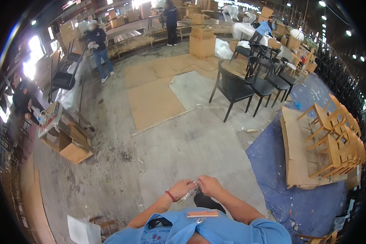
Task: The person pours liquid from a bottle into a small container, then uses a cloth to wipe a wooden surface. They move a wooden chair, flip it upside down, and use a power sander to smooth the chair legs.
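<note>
My left hand (pixel 183 188), with a red bead bracelet at the wrist, and my right hand (pixel 209 186) meet in front of my body. Both are closed, fingertips pinched close together. Under the left fingers hangs a small, clear, shiny piece (pixel 186 198) that looks like thin plastic. What lies between the right fingertips is too small to make out. Just below the hands a dark shoe and leg (pixel 207 201) show against the grey floor sheet (pixel 191 150).
Black chairs (pixel 236 87) stand ahead to the right; stacked wooden chairs (pixel 333 142) rest on cardboard over a blue sheet (pixel 268 171). A wooden cart (pixel 63 132) is at left. Flat cardboard (pixel 154 101) covers the floor ahead. Several people work farther off, one beside a conveyor (pixel 126 38).
</note>
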A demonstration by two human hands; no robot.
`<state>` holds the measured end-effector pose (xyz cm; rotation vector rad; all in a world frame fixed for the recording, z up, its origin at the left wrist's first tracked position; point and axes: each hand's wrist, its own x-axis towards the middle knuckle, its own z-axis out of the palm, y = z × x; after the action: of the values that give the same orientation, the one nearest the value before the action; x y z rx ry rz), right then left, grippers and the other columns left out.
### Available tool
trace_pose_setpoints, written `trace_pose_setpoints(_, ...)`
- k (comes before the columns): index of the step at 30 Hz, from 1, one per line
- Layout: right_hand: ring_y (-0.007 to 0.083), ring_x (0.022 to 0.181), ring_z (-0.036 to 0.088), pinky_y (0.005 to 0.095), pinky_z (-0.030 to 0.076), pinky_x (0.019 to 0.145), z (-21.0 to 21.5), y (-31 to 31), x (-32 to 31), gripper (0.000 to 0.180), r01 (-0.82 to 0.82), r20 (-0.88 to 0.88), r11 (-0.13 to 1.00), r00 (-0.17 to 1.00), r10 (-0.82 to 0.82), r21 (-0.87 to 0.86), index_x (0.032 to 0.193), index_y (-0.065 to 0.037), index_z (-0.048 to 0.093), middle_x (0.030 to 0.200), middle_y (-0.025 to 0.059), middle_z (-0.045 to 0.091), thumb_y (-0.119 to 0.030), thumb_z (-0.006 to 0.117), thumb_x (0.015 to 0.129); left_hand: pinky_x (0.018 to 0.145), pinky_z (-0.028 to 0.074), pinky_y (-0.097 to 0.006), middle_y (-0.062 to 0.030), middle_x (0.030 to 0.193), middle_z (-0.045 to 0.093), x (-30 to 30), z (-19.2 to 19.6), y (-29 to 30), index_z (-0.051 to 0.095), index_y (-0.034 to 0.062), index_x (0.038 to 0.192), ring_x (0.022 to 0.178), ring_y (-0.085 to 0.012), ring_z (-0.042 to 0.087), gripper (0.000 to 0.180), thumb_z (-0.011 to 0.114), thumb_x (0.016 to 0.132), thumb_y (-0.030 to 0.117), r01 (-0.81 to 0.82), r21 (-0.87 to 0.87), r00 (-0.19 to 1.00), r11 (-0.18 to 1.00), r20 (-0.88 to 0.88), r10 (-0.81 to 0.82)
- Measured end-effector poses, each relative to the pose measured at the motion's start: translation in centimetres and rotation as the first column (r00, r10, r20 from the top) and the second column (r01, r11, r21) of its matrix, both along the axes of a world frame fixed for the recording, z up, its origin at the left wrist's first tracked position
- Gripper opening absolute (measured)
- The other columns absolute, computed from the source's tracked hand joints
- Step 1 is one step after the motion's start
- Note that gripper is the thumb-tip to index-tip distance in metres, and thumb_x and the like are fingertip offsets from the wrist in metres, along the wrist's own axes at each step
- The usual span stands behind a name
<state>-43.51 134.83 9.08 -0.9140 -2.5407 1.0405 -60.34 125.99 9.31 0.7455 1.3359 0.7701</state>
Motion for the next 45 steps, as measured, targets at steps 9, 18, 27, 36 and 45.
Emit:
trace_pose_setpoints(9, 0.0408, 0.081, 0.065, 0.0499, 0.05, 0.07, -1.0, 24.2, -14.6, 0.025, -0.466, 0.31, 0.885, 0.841, 0.444, -0.003, 0.094, -0.004, 0.062, 0.085, 0.0205, 0.067, -0.026, 0.051, 0.094, 0.086, 0.05, -0.046, -0.0269, 0.105, 0.065, -12.6, -1.8, 21.6, 0.062, -0.0015, 0.111, 0.099, -0.0417, 0.063, 0.041, 0.06, 0.089, 0.033, 0.309, 0.096, 0.545, 0.946, -0.833, -0.094)
trace_pose_setpoints(18, 0.0396, 0.077, 0.063, 0.0484, 0.049, 0.069, -1.7, 46.2, -27.8, 0.03, -0.261, -0.161, 0.937, 0.96, 0.228, -0.232, 0.089, -0.004, 0.063, 0.082, 0.0195, 0.066, -0.033, 0.058, 0.093, 0.086, 0.051, -0.042, -0.0248, 0.105, 0.067, -25.4, 0.8, 42.1, 0.063, -0.0007, 0.112, 0.099, -0.0372, 0.066, 0.049, 0.069, 0.082, 0.038, -0.008, 0.116, 0.744, 0.993, -0.663, 0.083)
trace_pose_setpoints(27, 0.0416, 0.083, 0.062, 0.0505, 0.048, 0.073, -0.4, 69.1, -40.6, 0.019, -0.174, 0.032, 0.983, 0.985, 0.172, 0.053, 0.093, -0.005, 0.058, 0.089, 0.0174, 0.065, -0.023, 0.053, 0.094, 0.077, 0.053, -0.038, -0.0222, 0.098, 0.069, -40.6, -0.9, 68.3, 0.064, -0.0066, 0.112, 0.086, -0.0278, 0.069, 0.047, 0.061, 0.089, 0.035, 0.178, 0.054, 0.904, 0.983, -0.403, -0.142)
trace_pose_setpoints(36, 0.0408, 0.082, 0.064, 0.0477, 0.05, 0.072, -0.2, 89.8, -47.3, 0.02, 0.108, 0.033, 0.991, 0.994, -0.106, -0.08, 0.101, -0.005, 0.059, 0.086, 0.0192, 0.067, -0.022, 0.051, 0.095, 0.077, 0.053, -0.039, -0.021, 0.098, 0.069, -48.4, 0.8, 91.9, 0.061, -0.0051, 0.115, 0.09, -0.0298, 0.068, 0.047, 0.065, 0.087, 0.032, 0.338, 0.13, 0.774, 0.932, -0.602, -0.197)
trace_pose_setpoints(45, 0.0407, 0.081, 0.065, 0.048, 0.052, 0.069, -0.4, 115.2, -56.9, 0.011, -0.083, 0.103, 0.993, 0.992, 0.074, 0.089, 0.091, -0.001, 0.058, 0.083, 0.0199, 0.065, -0.011, 0.056, 0.085, 0.083, 0.05, -0.043, -0.0251, 0.099, 0.067, -55.7, 1.4, 115.9, 0.064, -0.0049, 0.102, 0.098, -0.0377, 0.065, 0.044, 0.063, 0.087, 0.037, 0.233, 0.117, 0.724, 0.965, -0.684, -0.092)
